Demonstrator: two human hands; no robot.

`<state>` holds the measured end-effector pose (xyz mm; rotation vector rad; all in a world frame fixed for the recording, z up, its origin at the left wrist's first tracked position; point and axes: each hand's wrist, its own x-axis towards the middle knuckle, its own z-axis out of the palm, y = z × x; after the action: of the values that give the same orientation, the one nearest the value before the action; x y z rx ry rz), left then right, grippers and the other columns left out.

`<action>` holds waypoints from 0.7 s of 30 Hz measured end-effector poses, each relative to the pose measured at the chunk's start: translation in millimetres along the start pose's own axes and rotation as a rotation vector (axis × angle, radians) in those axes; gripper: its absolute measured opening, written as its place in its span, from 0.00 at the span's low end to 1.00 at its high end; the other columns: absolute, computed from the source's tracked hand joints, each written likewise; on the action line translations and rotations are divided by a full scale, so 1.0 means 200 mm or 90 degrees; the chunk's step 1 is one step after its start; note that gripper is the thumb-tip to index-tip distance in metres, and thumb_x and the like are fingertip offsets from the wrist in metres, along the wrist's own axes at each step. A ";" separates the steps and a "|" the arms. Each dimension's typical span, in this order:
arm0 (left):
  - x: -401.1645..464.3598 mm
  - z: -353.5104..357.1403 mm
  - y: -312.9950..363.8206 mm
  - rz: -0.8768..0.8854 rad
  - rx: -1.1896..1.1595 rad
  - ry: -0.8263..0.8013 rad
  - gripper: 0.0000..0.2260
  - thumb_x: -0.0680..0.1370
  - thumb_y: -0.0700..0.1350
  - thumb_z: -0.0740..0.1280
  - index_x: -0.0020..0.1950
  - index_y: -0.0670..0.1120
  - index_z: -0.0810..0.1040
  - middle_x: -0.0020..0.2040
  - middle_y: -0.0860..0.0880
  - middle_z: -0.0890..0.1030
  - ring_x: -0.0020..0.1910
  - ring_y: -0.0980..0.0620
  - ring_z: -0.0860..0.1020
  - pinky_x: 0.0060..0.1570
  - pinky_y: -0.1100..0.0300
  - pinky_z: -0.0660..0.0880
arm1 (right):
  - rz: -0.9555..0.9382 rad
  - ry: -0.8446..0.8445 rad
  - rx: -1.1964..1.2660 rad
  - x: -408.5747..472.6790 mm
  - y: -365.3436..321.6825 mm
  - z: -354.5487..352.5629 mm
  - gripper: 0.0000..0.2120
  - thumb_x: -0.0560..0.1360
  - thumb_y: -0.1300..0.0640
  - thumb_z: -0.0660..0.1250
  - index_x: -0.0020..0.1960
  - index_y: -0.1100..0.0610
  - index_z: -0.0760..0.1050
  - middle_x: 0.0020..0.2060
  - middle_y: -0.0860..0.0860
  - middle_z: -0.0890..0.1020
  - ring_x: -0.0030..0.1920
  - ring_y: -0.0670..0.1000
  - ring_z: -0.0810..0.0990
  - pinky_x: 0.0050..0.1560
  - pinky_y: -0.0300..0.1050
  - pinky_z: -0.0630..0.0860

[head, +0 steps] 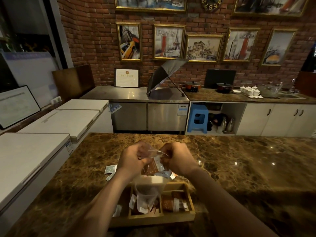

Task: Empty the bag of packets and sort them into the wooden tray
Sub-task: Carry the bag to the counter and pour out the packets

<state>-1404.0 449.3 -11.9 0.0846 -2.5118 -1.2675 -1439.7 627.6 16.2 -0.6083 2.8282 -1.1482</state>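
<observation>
Wooden tray (189,218) nearest, at 6 o'clock on marble counter (239,168), compartments partly filled with packets. Above it, clear bag (150,183) hanging upside down, brown packet (152,166) at its mouth. Left hand (131,161) and right hand (177,159) pinched on bag. Loose packets (111,169) at 9 o'clock. Risk: contents tumbling unsorted into one compartment, or sliding onto counter.
</observation>
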 end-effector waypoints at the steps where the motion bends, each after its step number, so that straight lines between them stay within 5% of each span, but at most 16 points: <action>1: 0.00 0.00 0.00 -0.001 0.007 -0.008 0.18 0.71 0.37 0.78 0.48 0.60 0.78 0.43 0.57 0.84 0.44 0.62 0.82 0.37 0.68 0.76 | 0.004 -0.010 0.005 0.00 0.00 0.00 0.11 0.74 0.64 0.73 0.54 0.52 0.81 0.46 0.47 0.83 0.47 0.46 0.83 0.48 0.47 0.85; 13: -0.02 0.00 -0.03 -0.012 0.040 -0.027 0.16 0.71 0.38 0.78 0.54 0.54 0.81 0.41 0.56 0.84 0.41 0.63 0.82 0.36 0.64 0.78 | 0.033 -0.042 0.032 -0.01 0.02 0.03 0.11 0.74 0.65 0.73 0.51 0.51 0.80 0.46 0.47 0.82 0.48 0.46 0.82 0.52 0.46 0.83; 18: 0.00 0.02 0.01 0.007 0.027 -0.026 0.17 0.72 0.38 0.77 0.57 0.52 0.81 0.43 0.56 0.83 0.43 0.62 0.81 0.37 0.67 0.76 | 0.045 -0.041 0.049 0.00 0.02 -0.04 0.11 0.74 0.65 0.72 0.51 0.51 0.78 0.46 0.46 0.81 0.47 0.44 0.81 0.46 0.39 0.82; 21: 0.04 0.03 0.08 0.037 0.014 -0.016 0.17 0.72 0.39 0.77 0.57 0.53 0.80 0.46 0.55 0.85 0.46 0.59 0.83 0.42 0.60 0.81 | 0.023 -0.021 0.026 0.01 0.01 -0.13 0.11 0.75 0.65 0.72 0.51 0.51 0.79 0.47 0.46 0.82 0.46 0.42 0.81 0.39 0.34 0.79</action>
<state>-1411.0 461.9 0.2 0.0015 -2.5305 -1.2270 -1446.0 644.9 34.0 -0.5644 2.7697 -1.1762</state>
